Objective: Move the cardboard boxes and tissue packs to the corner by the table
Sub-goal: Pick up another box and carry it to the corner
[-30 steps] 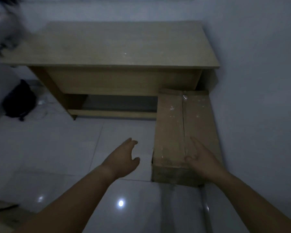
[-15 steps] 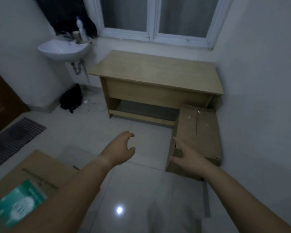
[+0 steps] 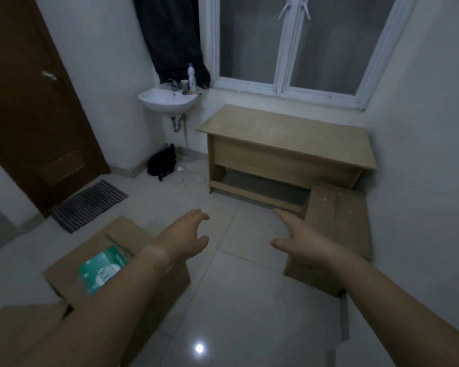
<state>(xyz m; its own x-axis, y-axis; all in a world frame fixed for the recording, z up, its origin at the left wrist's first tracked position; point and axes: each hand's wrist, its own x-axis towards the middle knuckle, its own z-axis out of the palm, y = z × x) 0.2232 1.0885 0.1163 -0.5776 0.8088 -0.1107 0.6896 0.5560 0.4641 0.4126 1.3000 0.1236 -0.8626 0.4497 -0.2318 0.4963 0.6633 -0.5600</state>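
One change: right hand point(image 3: 300, 242) has left box point(image 3: 337, 215)

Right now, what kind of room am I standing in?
Likely a small utility or spare room in a home: a wall-hung sink, a plain wooden table under the window, and a cardboard box on the tiled floor.

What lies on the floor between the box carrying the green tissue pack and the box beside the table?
Head view: bare tiled floor; the left hand and right hand hang empty over it.
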